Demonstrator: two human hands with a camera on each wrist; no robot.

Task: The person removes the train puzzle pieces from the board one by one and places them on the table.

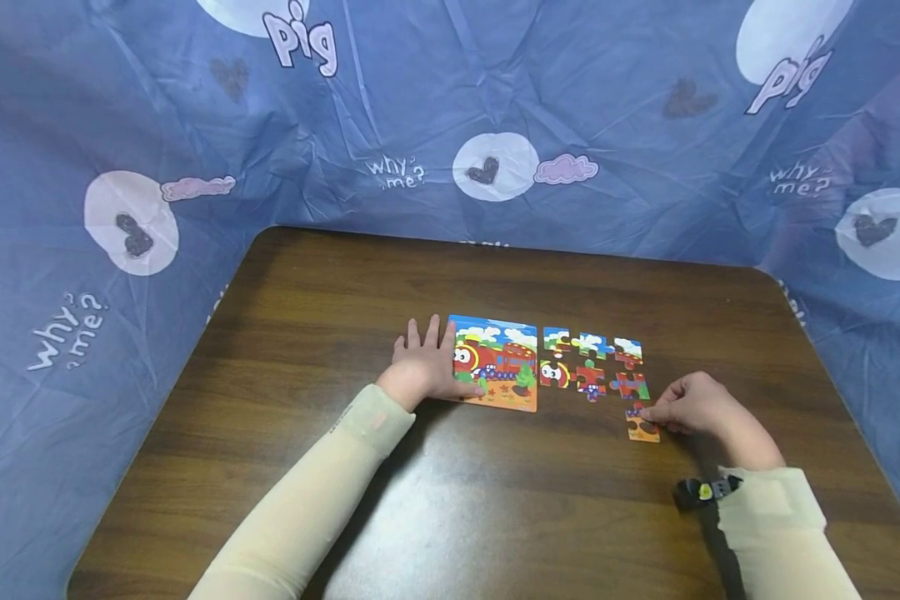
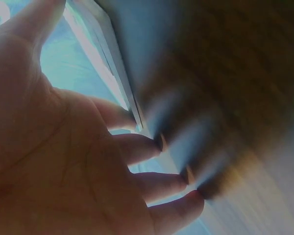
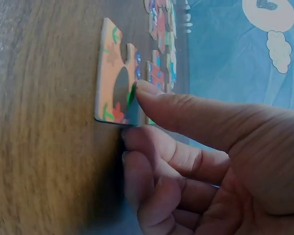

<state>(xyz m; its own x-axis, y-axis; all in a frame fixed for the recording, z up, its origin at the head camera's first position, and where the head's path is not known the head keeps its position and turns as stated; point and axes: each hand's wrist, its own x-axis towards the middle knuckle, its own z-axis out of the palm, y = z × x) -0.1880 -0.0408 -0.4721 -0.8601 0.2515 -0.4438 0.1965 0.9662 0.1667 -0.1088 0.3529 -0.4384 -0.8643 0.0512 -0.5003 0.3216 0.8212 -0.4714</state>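
Observation:
My right hand pinches an orange corner puzzle piece between thumb and fingers, close over the table just below the loose pieces. The thumb lies on its upper face in the right wrist view. With fingers spread, my left hand rests at the left edge of a square picture board showing a red train; its thumb reaches over the board's lower left corner. Right of the board, several jigsaw pieces lie in two rows, among them a piece with a white eye and a red piece with knobs.
A brown wooden table carries everything. Behind it hangs a blue printed cloth that reaches down past the table's far edge. A black strap with a small device sits at my right sleeve cuff.

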